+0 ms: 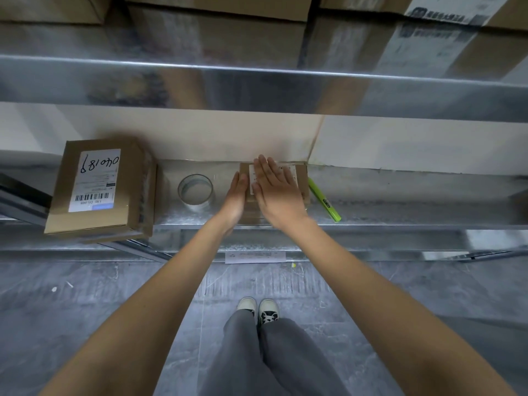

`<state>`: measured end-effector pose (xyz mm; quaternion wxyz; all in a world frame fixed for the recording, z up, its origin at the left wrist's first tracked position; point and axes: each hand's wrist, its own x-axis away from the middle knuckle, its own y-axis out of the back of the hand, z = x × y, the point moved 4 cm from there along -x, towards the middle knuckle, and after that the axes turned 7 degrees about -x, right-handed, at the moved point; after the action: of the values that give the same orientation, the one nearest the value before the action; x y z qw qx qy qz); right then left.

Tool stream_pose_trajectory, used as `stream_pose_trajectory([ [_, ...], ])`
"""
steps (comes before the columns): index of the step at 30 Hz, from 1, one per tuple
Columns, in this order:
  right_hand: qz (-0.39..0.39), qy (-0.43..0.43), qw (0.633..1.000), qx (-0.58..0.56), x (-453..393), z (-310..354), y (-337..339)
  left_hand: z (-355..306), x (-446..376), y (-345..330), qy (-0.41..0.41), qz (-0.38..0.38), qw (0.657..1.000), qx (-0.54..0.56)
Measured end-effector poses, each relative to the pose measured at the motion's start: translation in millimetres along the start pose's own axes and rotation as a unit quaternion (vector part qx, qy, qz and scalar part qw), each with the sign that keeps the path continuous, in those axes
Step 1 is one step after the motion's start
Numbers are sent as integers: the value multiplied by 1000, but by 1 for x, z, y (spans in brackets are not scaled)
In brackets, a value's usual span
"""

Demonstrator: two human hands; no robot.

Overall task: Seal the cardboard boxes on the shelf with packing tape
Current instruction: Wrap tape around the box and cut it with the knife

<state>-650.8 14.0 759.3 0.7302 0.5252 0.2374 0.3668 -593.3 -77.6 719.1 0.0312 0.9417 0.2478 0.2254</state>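
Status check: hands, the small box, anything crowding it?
Right hand flat on small box; left hand flat against its left side. Tape roll idle to its left. Green marker beside box, right.

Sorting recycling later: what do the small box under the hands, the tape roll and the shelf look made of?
Small box: matte brown cardboard with a white paper label. Tape roll: clear glossy plastic film, see-through to its core. Shelf: probably galvanized steel, grey, mottled and reflective.
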Motion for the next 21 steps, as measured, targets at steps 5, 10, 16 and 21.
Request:
stream_pose_trajectory([
  [5, -6, 79, 996, 34, 76, 0, -7, 9, -6, 0, 6, -19, 1000, 6],
  [10, -12, 112, 994, -7, 71, -18, 5, 3, -3, 3, 4, -12, 1000, 14],
  [16, -43, -85, 960, -264, 54, -55, 14, 4, 14, 10, 3, -66, 993, 101],
  [21, -157, -102, 940, -284, 41, -56, 33, -16, 34, 18, -110, -91, 990, 0],
])
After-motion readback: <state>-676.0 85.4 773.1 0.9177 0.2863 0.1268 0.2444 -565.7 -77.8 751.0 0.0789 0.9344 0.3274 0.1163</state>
